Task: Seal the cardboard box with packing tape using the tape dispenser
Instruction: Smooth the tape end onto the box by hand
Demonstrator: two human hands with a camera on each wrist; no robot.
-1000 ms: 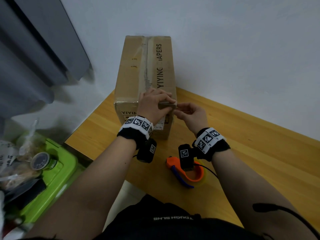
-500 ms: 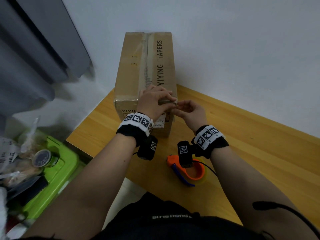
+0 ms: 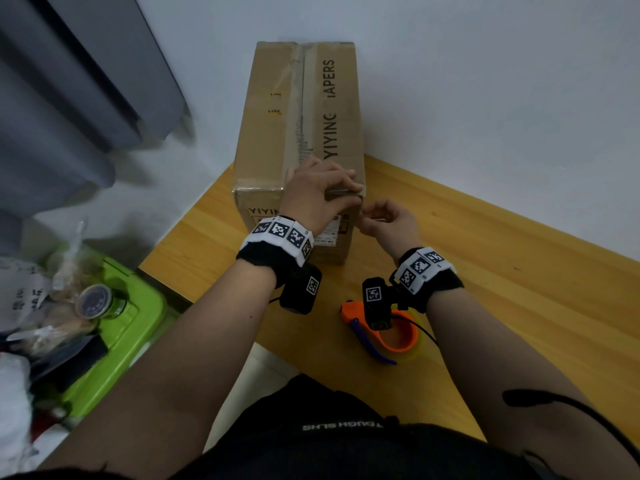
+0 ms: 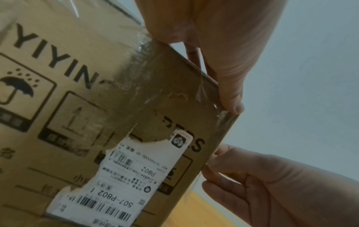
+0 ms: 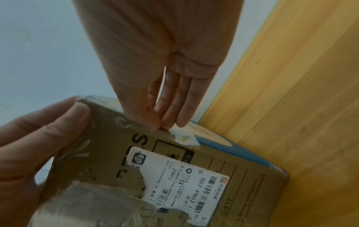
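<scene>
Both forearms reach forward from the body, each wrist wrapped in a black band with white coded markers. The left hand lies palm down with the wrist bent, its fingers stretched out flat and close together and the thumb angled down below them. The right hand sits just beside and slightly below it, palm turned inward, fingers held straight and together with the thumb tip meeting the fingertips. The two hands are close but not touching.
</scene>
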